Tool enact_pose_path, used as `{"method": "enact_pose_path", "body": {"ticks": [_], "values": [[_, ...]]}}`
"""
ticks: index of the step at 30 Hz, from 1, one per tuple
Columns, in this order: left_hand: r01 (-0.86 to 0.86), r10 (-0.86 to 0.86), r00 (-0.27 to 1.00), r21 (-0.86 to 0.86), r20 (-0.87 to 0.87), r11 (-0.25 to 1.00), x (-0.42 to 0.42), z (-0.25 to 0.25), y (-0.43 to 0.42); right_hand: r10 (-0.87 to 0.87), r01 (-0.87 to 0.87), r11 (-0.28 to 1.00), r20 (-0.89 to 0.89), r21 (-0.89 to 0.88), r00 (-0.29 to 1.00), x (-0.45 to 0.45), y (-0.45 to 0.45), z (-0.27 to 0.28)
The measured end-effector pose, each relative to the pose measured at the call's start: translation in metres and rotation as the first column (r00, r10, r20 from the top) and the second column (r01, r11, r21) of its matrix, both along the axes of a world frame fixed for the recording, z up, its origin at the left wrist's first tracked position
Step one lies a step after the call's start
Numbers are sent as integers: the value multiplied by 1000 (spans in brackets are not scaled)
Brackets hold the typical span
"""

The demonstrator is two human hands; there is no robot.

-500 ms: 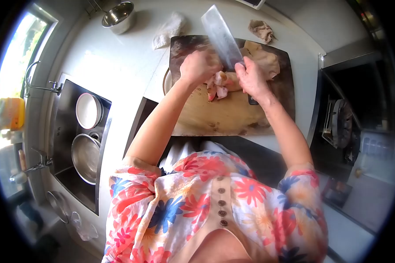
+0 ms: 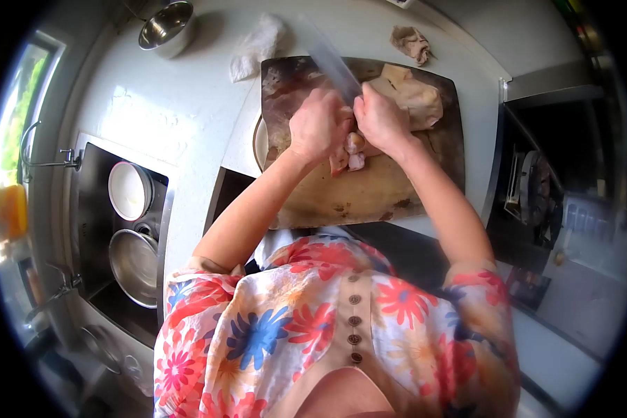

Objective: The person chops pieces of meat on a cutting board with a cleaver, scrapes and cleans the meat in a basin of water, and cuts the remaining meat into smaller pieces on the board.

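My right hand is wrapped around the cleaver's handle. The cleaver blade, smeared by motion, points up and left past the far edge of the cutting board. My left hand is closed beside it, its fingers on the raw meat, which shows pale skin, pink flesh and a rounded bone end. The hands nearly touch and cover part of that meat. A larger pale, skin-covered piece lies on the board's far right.
A plastic bag and a crumpled brown cloth lie behind the board. A steel pot stands at the back left. The sink on the left holds white bowls and a steel basin. The plate rim shows beside the board.
My right hand and the cleaver have moved left, closer to my left hand. The blade sits lower and more slanted. The whole view has shifted slightly.
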State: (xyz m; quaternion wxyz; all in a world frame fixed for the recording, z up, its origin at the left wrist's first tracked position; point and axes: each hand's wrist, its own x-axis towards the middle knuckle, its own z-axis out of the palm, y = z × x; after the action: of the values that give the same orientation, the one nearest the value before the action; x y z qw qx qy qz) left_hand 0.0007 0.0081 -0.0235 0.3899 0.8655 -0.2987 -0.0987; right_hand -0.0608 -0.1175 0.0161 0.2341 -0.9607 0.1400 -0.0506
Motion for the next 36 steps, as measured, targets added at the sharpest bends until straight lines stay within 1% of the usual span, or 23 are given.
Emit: {"method": "enact_pose_path", "body": {"ticks": [2,3,5,8,9,10,12,13,15,16,18,19,21,22,23,24,26,27,29,30,32,33,36], "values": [[-6,6,1000,-35,-14,999,4,1,6,-35,39,998,-68,44,997,5,-6,0],[-32,32,999,-10,18,999,12,-3,11,-46,48,998,-37,51,998,5,-12,-5],[-44,42,998,-47,-36,998,23,-3,25,-51,49,996,17,69,999,3,-22,-19],[-43,39,994,-32,-107,999,22,3,38,-23,22,994,11,109,1000,0,-23,-16],[-32,29,991,-23,-129,999,22,4,40,-47,49,991,-16,128,999,-1,-22,-13],[-38,39,999,-67,11,997,21,3,40,-57,57,986,-4,160,998,-1,-24,-16],[-31,74,955,-154,288,988,18,-2,37,-79,72,973,21,221,997,-2,-30,-25],[19,25,956,-147,293,989,14,9,34,-95,90,966,9,244,995,-2,-29,-25],[118,-73,950,-131,305,984,-2,34,28,-71,64,975,26,215,997,-3,-29,-25],[198,-152,915,-87,373,976,-10,35,25,-58,49,979,36,198,998,-2,-30,-23],[248,-246,900,41,360,968,-17,26,28,-109,124,879,-59,460,992,-3,-28,-14],[218,-207,923,0,323,976,-17,25,33,-124,166,799,-112,578,986,-3,-26,-9],[168,-148,961,-67,234,983,-16,26,48,-143,142,830,-41,539,989,-9,-23,-1],[172,-147,960,-88,238,981,-16,23,50,-148,131,846,-9,517,989,-13,-21,2],[172,-141,960,-113,242,979,-17,20,52,-155,136,837,-8,530,988,-17,-20,5],[172,-134,960,-141,246,975,-17,18,53,-147,135,835,-21,534,989,-21,-15,11],[195,-121,937,-204,328,959,-16,17,49,-129,135,835,-48,533,990,-30,-5,26],[208,-110,923,-237,370,949,-15,17,47,-119,171,849,-134,500,984,-31,-2,30],[214,-147,952,-238,269,948,-17,18,48,-61,80,928,-64,363,996,-29,-9,-3],[219,-169,962,-235,216,947,-17,18,49,-53,75,939,-73,336,996,-27,-8,-5],[261,-208,955,-258,213,930,-17,14,52,-39,63,957,-92,282,995,-23,-5,-10],[280,-229,951,-270,208,921,-16,12,53,-28,54,971,-110,235,994,-19,-3,-2],[277,-258,960,-264,107,924,-16,17,65,-33,47,991,-116,123,993,-6,9,2]]}}
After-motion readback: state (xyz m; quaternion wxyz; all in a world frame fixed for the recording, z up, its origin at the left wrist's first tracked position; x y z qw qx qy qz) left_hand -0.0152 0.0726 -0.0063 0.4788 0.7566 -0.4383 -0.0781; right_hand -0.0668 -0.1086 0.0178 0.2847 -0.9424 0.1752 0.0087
